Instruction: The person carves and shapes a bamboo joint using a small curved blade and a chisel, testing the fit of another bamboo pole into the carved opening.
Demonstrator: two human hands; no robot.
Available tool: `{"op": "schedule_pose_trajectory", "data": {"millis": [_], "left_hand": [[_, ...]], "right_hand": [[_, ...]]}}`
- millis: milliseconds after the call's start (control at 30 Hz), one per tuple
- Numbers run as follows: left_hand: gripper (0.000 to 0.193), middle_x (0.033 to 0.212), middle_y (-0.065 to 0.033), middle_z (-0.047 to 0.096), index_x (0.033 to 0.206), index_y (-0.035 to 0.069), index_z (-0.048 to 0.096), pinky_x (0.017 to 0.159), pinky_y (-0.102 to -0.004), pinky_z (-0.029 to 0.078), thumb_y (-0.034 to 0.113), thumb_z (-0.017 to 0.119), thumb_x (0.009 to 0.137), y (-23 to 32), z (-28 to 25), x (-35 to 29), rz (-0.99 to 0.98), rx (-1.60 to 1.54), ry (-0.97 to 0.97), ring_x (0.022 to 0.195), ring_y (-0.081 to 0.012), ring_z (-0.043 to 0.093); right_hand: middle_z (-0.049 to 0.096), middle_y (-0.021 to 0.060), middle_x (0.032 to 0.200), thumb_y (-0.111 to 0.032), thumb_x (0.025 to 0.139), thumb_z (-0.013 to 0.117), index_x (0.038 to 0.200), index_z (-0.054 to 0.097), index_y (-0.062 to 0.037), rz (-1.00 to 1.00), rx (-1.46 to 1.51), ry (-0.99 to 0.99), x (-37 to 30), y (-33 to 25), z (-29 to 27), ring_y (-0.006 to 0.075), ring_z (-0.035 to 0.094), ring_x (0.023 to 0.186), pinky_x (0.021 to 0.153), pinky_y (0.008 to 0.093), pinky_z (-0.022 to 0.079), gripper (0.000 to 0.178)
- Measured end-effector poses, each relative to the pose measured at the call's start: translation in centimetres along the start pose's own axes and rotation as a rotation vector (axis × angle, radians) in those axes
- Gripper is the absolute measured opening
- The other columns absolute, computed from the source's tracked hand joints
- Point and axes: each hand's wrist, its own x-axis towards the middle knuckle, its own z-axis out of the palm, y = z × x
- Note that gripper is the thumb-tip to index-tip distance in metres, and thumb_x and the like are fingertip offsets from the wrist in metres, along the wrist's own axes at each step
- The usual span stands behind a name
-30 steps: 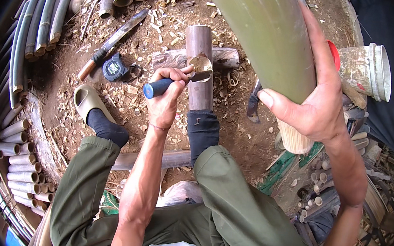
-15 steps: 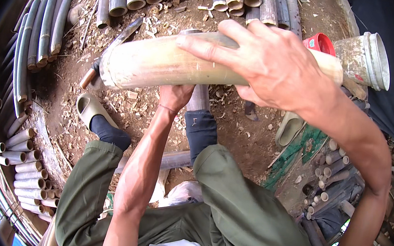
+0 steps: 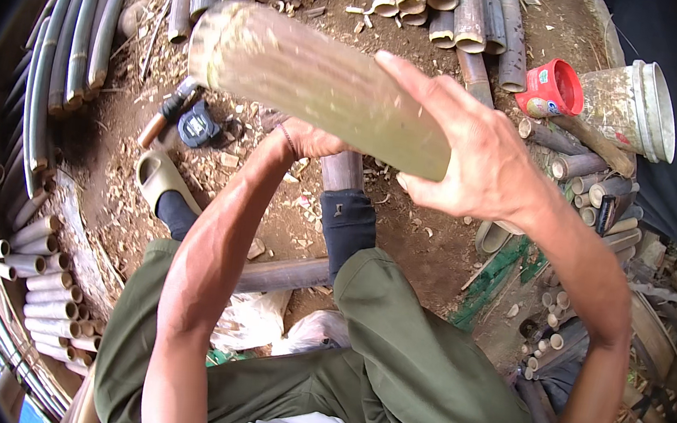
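Observation:
A thick section of bamboo (image 3: 319, 84), blurred by motion, is held up in front of me. It slants, with its left end higher and farther away than its right end. My right hand (image 3: 483, 149) is closed around the right end, thumb below and fingers above. Under the middle of the bamboo is my left hand (image 3: 313, 139), closed against its underside, its fingers mostly hidden behind it. Below the bamboo, a bamboo post (image 3: 343, 170) stands between my hands, near my dark sock.
A blade with a wooden handle (image 3: 156, 126) and a dark tape measure (image 3: 199, 125) lie left on the shaving-strewn ground. Cut bamboo poles (image 3: 469, 17) are stacked at the back. A red tub (image 3: 546, 89) and a dirty white bucket (image 3: 622, 106) sit back right. Bamboo piles (image 3: 53, 296) line the left.
The bamboo has turned, its left end rising away and its right end dropping nearer. My right hand has shifted from over its top to its end. The tape measure has come into view.

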Motion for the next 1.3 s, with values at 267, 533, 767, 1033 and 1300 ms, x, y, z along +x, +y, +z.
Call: {"op": "schedule_pose_trajectory", "data": {"millis": [267,533,767,1033,1300], "left_hand": [[0.021,0.082,-0.0100,0.064,0.088,0.003,0.061,0.068,-0.0376,0.061,0.023,0.067,0.090,3.8,0.6,-0.5,-0.127,-0.197,0.798,0.079,-0.0214,0.068],[0.020,0.088,-0.0112,0.071,0.094,0.005,0.067,0.066,-0.0376,0.050,0.022,0.057,0.097,2.3,4.5,1.9,-0.108,0.484,0.856,0.075,-0.0229,0.066],[0.031,0.070,-0.0071,0.065,0.087,0.001,0.062,0.058,-0.0316,0.053,0.031,0.066,0.093,4.7,5.5,1.2,-0.489,-0.030,1.101,0.060,-0.0141,0.061],[0.053,0.117,-0.0189,0.056,0.134,0.003,0.044,0.081,-0.0410,0.059,0.018,0.070,0.090,6.2,1.0,8.2,-0.046,0.753,0.268,0.100,-0.0307,0.065],[0.057,0.114,-0.0151,0.057,0.136,0.013,0.046,0.087,-0.0436,0.055,0.012,0.072,0.085,5.5,1.4,7.8,-0.110,0.836,0.061,0.102,-0.0321,0.063]], "right_hand": [[0.046,0.0169,0.144,-0.002,0.066,0.074,0.155,0.021,-0.0040,-0.292,0.247,0.264,0.7,0.3,-0.8,0.0269,0.051,0.130,0.108,0.0356,0.042,0.104],[0.057,0.0119,0.113,-0.013,0.065,0.079,0.150,0.036,-0.0305,-0.151,-0.368,0.212,1.4,2.2,-0.1,0.0344,0.067,0.090,0.080,0.0434,0.060,0.097],[0.046,0.0162,0.147,-0.004,0.066,0.076,0.152,0.030,-0.0053,0.065,0.122,0.349,-6.2,4.0,-2.0,0.0280,0.049,0.133,0.112,0.0373,0.036,0.098],[0.043,0.0178,0.147,-0.009,0.073,0.075,0.152,0.020,0.0057,0.162,0.513,0.576,-12.9,8.4,1.0,0.0238,0.042,0.137,0.114,0.0356,0.030,0.097],[0.049,0.0172,0.138,-0.018,0.075,0.073,0.150,0.023,0.0087,0.249,0.534,0.608,-13.2,8.7,1.1,0.0230,0.051,0.124,0.108,0.0344,0.037,0.094]]}}
